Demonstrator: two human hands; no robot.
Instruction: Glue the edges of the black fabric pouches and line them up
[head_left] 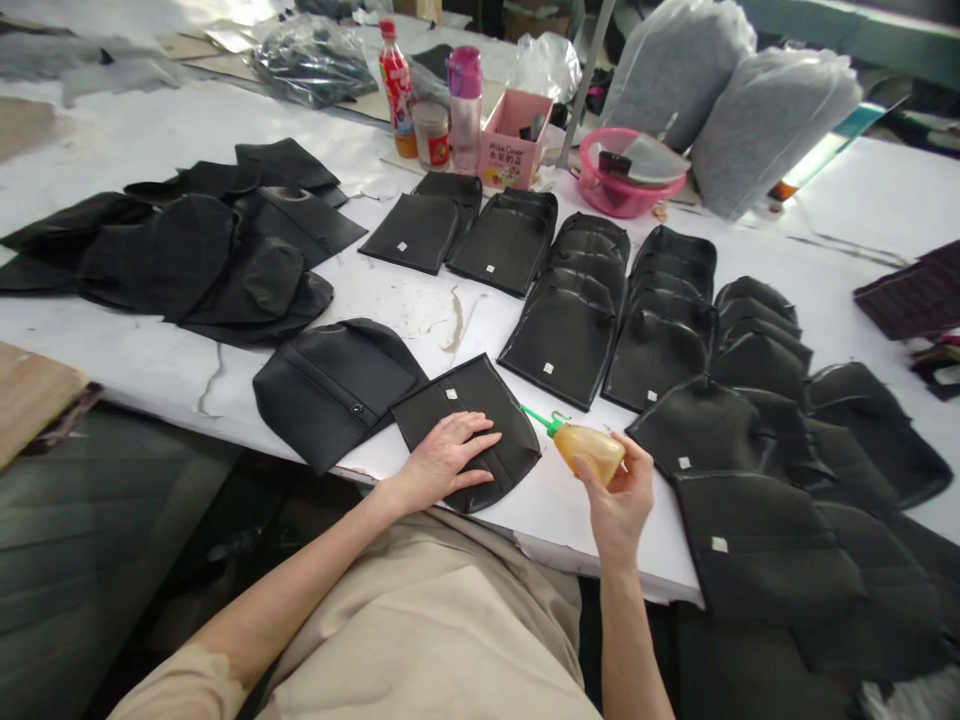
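My left hand (454, 455) lies flat with spread fingers on a black leather-like pouch piece (480, 390), which has a small white tag near its upper edge. In my right hand (621, 490) is a squeeze bottle of yellowish glue-like liquid (581, 448), tilted so its green nozzle points left. The nozzle tip meets or nearly meets the right edge of the pouch piece; contact is hard to tell. Left of it, partly tucked beneath, lies a black flap piece with a round snap (337, 390).
Overlapping rows of black pouch pieces (559, 335) cover the right side of the white table (405, 310). A loose black pile (157, 250) lies left. Behind stand a red-labelled bottle (396, 85), a pink box (514, 140) and a pink basin (622, 195).
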